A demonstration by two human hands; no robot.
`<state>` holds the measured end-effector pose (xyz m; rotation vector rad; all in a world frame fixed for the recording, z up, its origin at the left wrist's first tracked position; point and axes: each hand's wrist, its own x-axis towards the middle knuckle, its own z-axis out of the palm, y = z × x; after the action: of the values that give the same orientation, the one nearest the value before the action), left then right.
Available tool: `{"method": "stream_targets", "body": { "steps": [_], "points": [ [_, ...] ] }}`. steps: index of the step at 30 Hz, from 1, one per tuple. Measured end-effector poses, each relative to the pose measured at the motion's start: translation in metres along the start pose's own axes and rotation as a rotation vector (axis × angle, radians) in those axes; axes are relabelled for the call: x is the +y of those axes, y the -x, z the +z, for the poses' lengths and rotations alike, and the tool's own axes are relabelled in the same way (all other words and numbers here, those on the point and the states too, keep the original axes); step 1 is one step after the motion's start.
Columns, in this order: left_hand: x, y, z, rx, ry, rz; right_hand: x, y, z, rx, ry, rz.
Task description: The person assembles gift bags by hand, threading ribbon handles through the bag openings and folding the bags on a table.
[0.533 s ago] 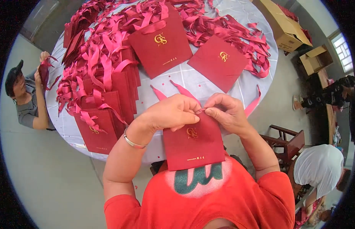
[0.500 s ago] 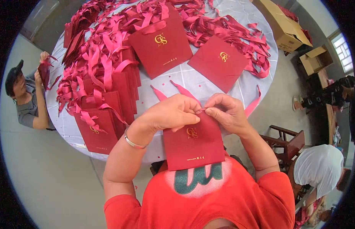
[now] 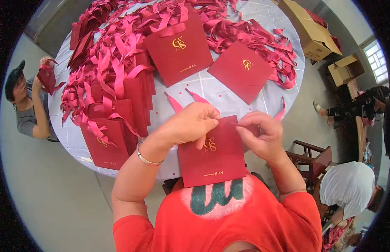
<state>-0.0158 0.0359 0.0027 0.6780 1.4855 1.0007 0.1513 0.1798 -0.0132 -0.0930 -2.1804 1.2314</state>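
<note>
A dark red paper gift bag [image 3: 212, 161] with a gold emblem lies flat in front of me, its lower edge against my shirt. My left hand [image 3: 193, 122] is closed at the bag's top edge, thumb and fingers pinching it. My right hand [image 3: 263, 133] is by the top right corner, thumb and forefinger brought close together; anything between them is too small to make out. Beyond the bag lie pink ribbon ends [image 3: 197, 96], with another ribbon tip [image 3: 281, 110] past my right hand. Two more red bags, a nearer one [image 3: 178, 56] and a right-hand one [image 3: 242, 71], lie farther off.
Overlapping red bags [image 3: 106, 145] with tangled pink ribbons fill the left of the round white-covered table [image 3: 161, 166]. More ribbons [image 3: 262, 46] heap at the far right. Cardboard boxes [image 3: 314, 35], a wooden chair [image 3: 312, 159] and several other people surround the table.
My right hand has moved right, away from my left hand and the twisted pink ribbon they pinched together. My left hand stays at the bag's top. The person at left has raised a bag.
</note>
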Motion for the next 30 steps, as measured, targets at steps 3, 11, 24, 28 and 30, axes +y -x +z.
{"method": "stream_targets", "body": {
  "steps": [3,11,24,28,30],
  "points": [
    [0.004,0.001,0.0,-0.004,-0.026,-0.016,-0.003,-0.001,0.001,-0.064,-0.003,0.047],
    [0.0,0.002,0.003,0.0,-0.052,0.006,-0.007,-0.007,0.009,-0.123,0.266,-0.186],
    [-0.012,-0.003,0.008,0.071,-0.041,0.101,-0.029,-0.011,0.02,-0.212,0.713,-0.262],
    [-0.009,-0.004,0.012,0.108,-0.076,0.099,-0.034,-0.007,0.026,-0.274,0.783,-0.204],
    [-0.01,-0.004,0.012,0.129,-0.117,0.112,-0.033,-0.006,0.029,-0.32,0.826,-0.178]
  ]
}}
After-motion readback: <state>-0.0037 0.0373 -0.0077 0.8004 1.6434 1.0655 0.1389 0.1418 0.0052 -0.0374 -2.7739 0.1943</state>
